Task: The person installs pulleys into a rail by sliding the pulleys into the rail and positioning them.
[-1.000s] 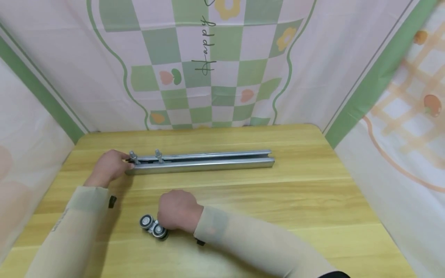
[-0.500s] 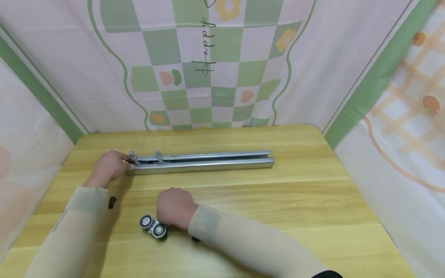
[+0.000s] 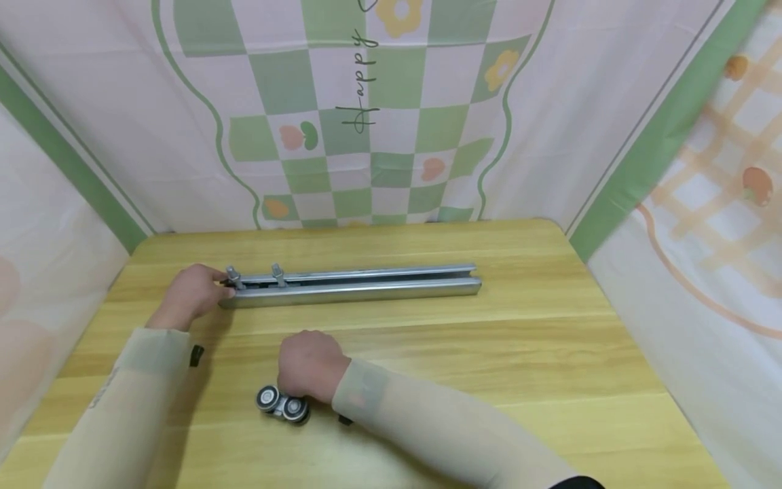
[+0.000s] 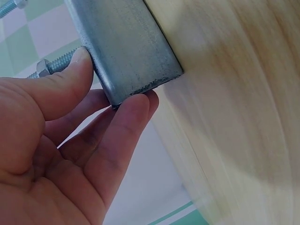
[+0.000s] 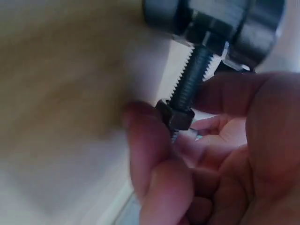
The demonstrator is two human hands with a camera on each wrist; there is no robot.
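A galvanized steel track [image 3: 360, 292], a C-shaped channel with its slot facing up, lies across the back of the table. Two threaded bolts stick up from the slot near its left end, the left bolt [image 3: 235, 277] and the right bolt [image 3: 278, 274]. My left hand [image 3: 194, 293] grips that left end, thumb on the upper edge and fingers at the end face [image 4: 147, 89]. Nearer the front, my right hand [image 3: 313, 367] holds a roller trolley [image 3: 282, 406] with black-rimmed wheels. In the right wrist view its threaded stem [image 5: 190, 77] and nut [image 5: 174, 115] sit between thumb and fingers.
The wood-grain table [image 3: 519, 367] extends to the right of both hands. Behind it hangs a green-and-white checked cloth [image 3: 391, 136], with more printed cloth on both sides.
The roller trolley has turned slightly and shifted a little right and toward the front, with my right hand's fingers on its stem. My left hand and the track stay in place.
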